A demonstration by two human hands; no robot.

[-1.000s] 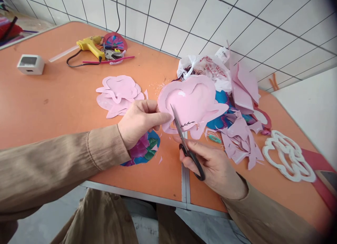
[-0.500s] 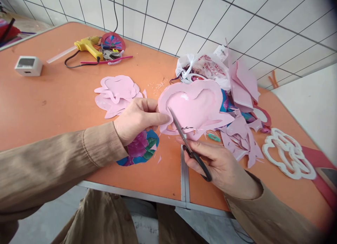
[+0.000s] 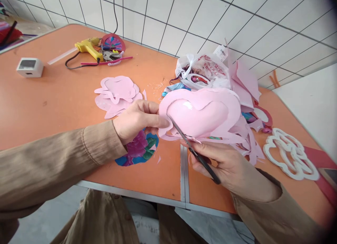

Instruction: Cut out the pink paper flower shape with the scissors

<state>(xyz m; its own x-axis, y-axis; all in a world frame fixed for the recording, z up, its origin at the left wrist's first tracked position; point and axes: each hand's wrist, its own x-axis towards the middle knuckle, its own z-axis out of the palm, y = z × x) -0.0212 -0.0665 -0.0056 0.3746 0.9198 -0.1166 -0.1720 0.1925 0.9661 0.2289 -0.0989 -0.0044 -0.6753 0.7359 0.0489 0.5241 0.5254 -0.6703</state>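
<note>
Surface: orange table against a white tiled wall, with a seam running to its front edge.
Left hand: my left hand pinches the left rim of the big pink heart-shaped foam sheet, thumb on top.
Right hand: my right hand is closed around the handles of the black scissors. The blades are almost together, in the sheet's lower rim.
Sheet: held in the air above the seam, near the front edge.
Change: since a second ago the sheet has tipped flatter and swung right, and now covers part of the pink scrap pile. The scissors lie lower and my right hand has moved right.
Meaning: I judge the cut is advancing along the lower rim, where a thin trimmed strip hangs.
Below: a colourful flower print lies under my left wrist.
Left of sheet: a stack of pink cut shapes.
</note>
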